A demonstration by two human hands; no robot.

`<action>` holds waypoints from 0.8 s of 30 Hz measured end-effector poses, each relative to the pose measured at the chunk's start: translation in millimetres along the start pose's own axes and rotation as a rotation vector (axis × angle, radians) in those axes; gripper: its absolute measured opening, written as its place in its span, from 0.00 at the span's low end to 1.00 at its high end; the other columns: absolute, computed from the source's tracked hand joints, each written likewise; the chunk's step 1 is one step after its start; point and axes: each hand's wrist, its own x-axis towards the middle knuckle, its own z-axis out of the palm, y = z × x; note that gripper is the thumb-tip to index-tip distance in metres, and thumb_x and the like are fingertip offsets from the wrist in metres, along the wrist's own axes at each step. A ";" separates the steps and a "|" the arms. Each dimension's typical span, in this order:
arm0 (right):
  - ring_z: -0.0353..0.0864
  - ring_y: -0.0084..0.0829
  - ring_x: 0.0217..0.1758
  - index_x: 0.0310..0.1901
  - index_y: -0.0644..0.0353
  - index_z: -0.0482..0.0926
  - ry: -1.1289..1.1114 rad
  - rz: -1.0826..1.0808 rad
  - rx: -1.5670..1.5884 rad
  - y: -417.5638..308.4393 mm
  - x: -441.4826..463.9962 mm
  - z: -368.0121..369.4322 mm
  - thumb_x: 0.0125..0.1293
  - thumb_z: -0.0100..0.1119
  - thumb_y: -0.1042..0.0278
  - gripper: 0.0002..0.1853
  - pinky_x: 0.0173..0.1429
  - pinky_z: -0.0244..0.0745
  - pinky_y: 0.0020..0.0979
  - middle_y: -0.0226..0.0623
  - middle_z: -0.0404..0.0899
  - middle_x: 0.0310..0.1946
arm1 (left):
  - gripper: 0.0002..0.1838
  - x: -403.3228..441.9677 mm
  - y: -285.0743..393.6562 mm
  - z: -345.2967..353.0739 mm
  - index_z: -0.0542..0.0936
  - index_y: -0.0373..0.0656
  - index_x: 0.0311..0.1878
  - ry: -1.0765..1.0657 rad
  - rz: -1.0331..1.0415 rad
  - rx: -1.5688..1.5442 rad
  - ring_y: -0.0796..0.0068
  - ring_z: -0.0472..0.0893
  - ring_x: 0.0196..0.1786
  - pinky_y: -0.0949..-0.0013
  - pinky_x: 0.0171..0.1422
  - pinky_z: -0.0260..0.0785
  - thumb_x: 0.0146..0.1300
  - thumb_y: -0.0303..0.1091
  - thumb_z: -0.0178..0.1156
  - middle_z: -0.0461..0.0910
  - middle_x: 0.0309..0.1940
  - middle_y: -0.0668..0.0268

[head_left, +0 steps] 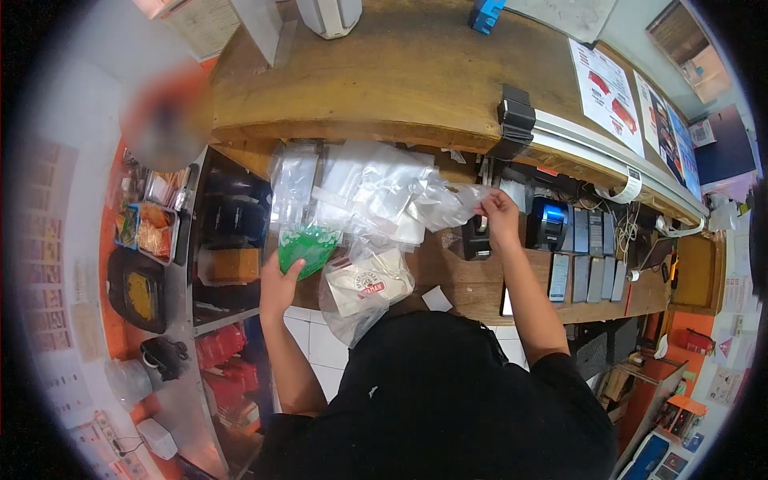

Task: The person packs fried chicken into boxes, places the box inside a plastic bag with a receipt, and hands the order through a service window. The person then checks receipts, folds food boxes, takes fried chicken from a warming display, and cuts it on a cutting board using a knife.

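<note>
My left hand [282, 280] is closed on a green packet with a pale print [308, 250], thumb on top of it. My right hand [501, 214] pinches the right end of a clear plastic bag [452, 204] at the shelf opening. More clear plastic bags [368, 180] lie in a loose pile between the two hands. Below the pile, near the counter edge, is a clear bag with cream-coloured printed paper packs [370, 284]. What the green packet contains cannot be made out.
A wooden shelf [360, 88] overhangs the work counter [448, 280]. To the right stand a black printer with a blue light [549, 224] and several phone-like devices [588, 276]. Food trays [154, 230] and a black container [138, 290] line the left side. A small white paper [437, 299] lies near the front edge.
</note>
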 end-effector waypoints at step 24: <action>0.81 0.29 0.46 0.50 0.61 0.77 -0.033 0.170 0.563 20.0 -48.5 -66.8 0.66 0.55 0.76 0.11 0.49 0.77 0.31 0.35 0.81 0.43 | 0.18 -20.5 -2.2 -25.0 0.84 0.35 0.41 0.423 0.267 0.006 0.63 0.78 0.53 0.70 0.60 0.66 0.50 0.15 0.48 0.79 0.48 0.56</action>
